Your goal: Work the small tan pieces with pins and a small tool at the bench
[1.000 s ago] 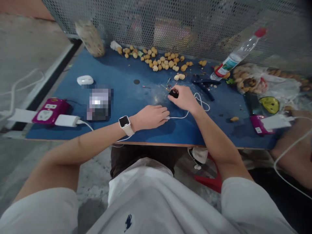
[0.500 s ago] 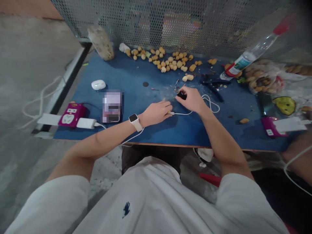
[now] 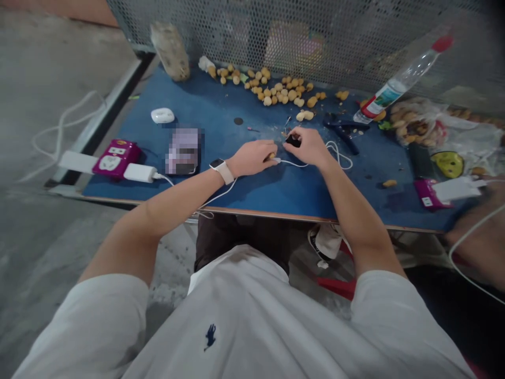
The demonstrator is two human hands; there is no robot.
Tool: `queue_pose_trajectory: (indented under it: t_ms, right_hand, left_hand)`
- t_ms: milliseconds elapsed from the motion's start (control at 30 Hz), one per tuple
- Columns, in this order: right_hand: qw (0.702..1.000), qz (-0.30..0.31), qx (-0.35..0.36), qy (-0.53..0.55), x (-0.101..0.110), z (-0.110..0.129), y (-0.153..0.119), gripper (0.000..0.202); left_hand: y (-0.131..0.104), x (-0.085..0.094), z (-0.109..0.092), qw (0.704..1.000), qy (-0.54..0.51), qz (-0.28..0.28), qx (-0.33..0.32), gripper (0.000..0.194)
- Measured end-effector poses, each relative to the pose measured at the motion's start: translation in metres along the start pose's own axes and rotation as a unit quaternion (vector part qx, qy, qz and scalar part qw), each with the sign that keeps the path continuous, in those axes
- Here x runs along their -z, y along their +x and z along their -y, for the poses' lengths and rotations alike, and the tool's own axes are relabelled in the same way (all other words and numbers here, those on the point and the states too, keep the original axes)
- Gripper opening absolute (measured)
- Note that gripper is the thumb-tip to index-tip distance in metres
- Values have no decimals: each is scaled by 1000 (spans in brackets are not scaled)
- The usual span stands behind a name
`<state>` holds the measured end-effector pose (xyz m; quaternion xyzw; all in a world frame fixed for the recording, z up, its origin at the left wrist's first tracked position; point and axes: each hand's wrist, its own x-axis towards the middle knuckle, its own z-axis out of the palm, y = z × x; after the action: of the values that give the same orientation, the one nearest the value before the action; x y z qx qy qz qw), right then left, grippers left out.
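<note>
My left hand (image 3: pixel 256 158), with a pale-strapped watch (image 3: pixel 222 171) on its wrist, is closed at the middle of the blue table. Its fingers are curled round a small yellowish thing (image 3: pixel 272 156), mostly hidden, with the plug of a white cable (image 3: pixel 292 163) beside it. Just to the right, my right hand (image 3: pixel 310 145) pinches a small black object (image 3: pixel 293 141) whose kind I cannot make out. Small scraps and pale dust lie on the tabletop near the fingertips. The white cable runs under my right hand and loops beyond it.
Many small peanut-like pods (image 3: pixel 280 95) lie along the mesh panel (image 3: pixel 221 37). Dark pliers (image 3: pixel 347 131) and a red-capped bottle (image 3: pixel 389 97) are at right. A white mouse (image 3: pixel 162 115), a blurred phone-like object (image 3: pixel 183 150) and a magenta power socket (image 3: pixel 114 158) are at left.
The camera view has shifted, so the table sits higher in the picture. My left fingers have curled more, and the yellowish thing shows more clearly. My right hand still pinches the black object.
</note>
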<state>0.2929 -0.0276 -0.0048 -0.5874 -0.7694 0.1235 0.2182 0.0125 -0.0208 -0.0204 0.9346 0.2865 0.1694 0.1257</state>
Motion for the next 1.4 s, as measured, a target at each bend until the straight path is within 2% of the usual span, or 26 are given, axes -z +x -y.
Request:
queue_pose_trajectory:
  t_ms: [300, 433, 500, 667, 967, 1133, 1300, 1400]
  right_hand:
    - [1000, 25, -8, 2, 1, 0, 1, 48]
    - [999, 48, -15, 4, 7, 3, -2, 50]
    - [998, 61, -15, 5, 10, 4, -3, 54]
    - [995, 94, -11, 4, 16, 10, -5, 69]
    - [995, 93, 24, -9, 6, 17, -1, 71]
    - [995, 90, 36, -19, 2, 14, 2, 71]
    - [995, 90, 33, -25, 3, 15, 1, 69]
    - [995, 92, 32, -28, 3, 15, 1, 68]
  left_hand:
    - [1, -1, 6, 999, -27, 1, 16, 17]
    - [4, -11, 25, 996, -61, -68, 18, 27]
    - [7, -16, 36, 992, -72, -99, 31, 26]
    - [14, -22, 53, 989, -81, -104, 63, 22]
    - [16, -20, 55, 988, -75, -126, 51, 23]
    - [17, -20, 57, 990, -68, -103, 72, 14]
    - [14, -18, 51, 989, -64, -124, 56, 18]
    - [13, -18, 47, 991, -56, -116, 47, 20]
